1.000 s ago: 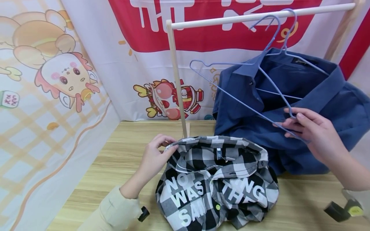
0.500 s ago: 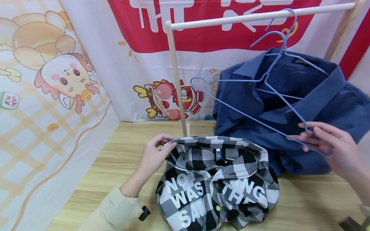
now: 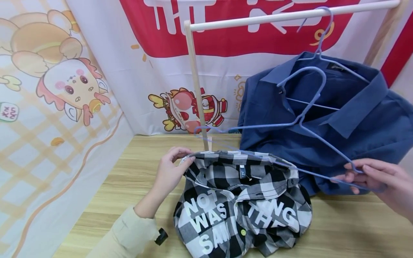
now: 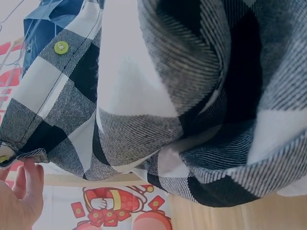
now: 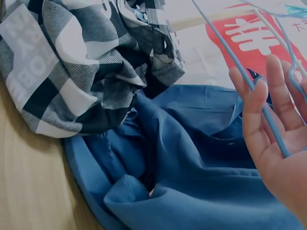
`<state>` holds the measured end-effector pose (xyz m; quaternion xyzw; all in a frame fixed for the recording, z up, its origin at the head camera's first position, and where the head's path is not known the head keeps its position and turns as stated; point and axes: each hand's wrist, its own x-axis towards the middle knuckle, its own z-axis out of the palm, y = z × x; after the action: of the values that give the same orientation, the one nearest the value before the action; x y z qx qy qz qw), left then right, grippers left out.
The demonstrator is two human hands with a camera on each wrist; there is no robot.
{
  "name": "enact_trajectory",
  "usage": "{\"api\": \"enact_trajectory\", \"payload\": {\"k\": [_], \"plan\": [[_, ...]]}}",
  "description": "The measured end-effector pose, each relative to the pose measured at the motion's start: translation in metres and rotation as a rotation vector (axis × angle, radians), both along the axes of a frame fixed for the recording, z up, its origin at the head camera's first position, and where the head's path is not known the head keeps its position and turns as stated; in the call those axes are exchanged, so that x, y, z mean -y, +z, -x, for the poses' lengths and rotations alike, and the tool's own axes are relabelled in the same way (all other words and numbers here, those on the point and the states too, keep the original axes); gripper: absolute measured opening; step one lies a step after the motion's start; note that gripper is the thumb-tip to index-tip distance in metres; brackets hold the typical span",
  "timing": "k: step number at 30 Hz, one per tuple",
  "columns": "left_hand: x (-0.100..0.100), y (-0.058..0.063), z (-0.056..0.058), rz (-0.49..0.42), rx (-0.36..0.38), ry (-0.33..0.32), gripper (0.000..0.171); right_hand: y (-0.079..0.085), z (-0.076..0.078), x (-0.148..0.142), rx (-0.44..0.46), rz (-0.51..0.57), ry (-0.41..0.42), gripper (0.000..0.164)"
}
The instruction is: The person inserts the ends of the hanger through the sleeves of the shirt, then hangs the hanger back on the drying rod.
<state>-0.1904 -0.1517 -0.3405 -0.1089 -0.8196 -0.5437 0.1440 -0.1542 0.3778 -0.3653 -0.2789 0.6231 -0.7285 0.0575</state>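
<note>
A black, white and grey plaid shirt (image 3: 209,215) with white lettering lies bunched on the table, collar toward the back. My left hand (image 3: 171,172) pinches the left end of its collar between thumb and fingers; in the left wrist view the fingers (image 4: 31,187) touch the cloth's edge. At the right, my right hand (image 3: 384,179) holds a blue wire hanger (image 3: 264,126) by one lower corner. The hanger is tilted, its hook up and its far corner reaching left above the collar. In the right wrist view, the hanger's wire crosses the palm (image 5: 283,177) under the thumb.
A dark blue shirt (image 3: 274,136) hangs on another blue hanger (image 3: 331,21) from the rack's white rail (image 3: 242,23), its lower part resting on the table behind the plaid shirt. The rack's left post (image 3: 195,79) stands behind the collar. Printed cloth (image 3: 155,71) covers the back wall.
My right hand has moved right and down with the hanger, whose hook has dropped from near the rail to in front of the blue shirt. The left hand has stayed at the collar.
</note>
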Motion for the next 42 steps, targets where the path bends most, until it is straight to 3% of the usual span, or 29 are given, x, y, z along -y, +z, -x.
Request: {"api": "enact_trajectory", "payload": {"k": [6, 17, 23, 28, 35, 42], "plan": [[0.001, 0.000, 0.002, -0.019, 0.003, -0.009, 0.014, -0.004, -0.004, -0.006, 0.057, -0.039, 0.139, 0.058], [0.002, 0.003, 0.001, -0.021, 0.008, -0.004, 0.013, -0.008, -0.001, -0.017, 0.084, -0.133, 0.203, 0.063], [-0.001, 0.007, -0.005, -0.057, -0.028, -0.032, 0.011, -0.007, -0.002, -0.013, 0.063, -0.110, 0.235, 0.066], [-0.004, 0.009, -0.009, -0.087, -0.068, -0.046, 0.010, -0.005, -0.003, -0.011, 0.071, -0.118, 0.229, 0.065], [-0.010, 0.015, -0.016, -0.158, -0.139, -0.034, 0.011, 0.003, -0.002, -0.007, 0.127, -0.273, 0.158, 0.062], [-0.017, 0.018, -0.023, -0.192, -0.176, -0.055, 0.011, 0.004, -0.004, 0.013, 0.137, -0.326, 0.188, 0.059]]}}
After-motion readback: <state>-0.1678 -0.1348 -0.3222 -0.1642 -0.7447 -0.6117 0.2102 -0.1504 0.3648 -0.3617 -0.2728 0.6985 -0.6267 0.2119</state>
